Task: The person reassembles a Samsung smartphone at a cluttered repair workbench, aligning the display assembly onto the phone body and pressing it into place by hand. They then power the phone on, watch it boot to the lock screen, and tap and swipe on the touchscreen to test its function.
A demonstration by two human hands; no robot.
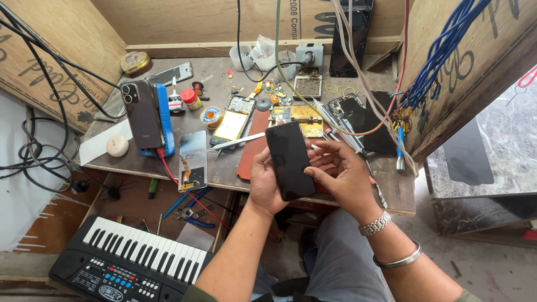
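The person's left hand (264,187) clamps a dark phone (288,160) with its black screen up, held above the front edge of the desk (140,162), while the right hand (341,176) pinches its right side; the phone looks closed up, though whether it is finished cannot be told. Behind it, opened phones (234,123), circuit boards (296,114), tweezers (232,144) and loose cables (358,72) crowd the desk.

Open air above the lap; ahead, workbench (391,196) crowded with opened phones (232,120), dangling cables (358,67) on the right.
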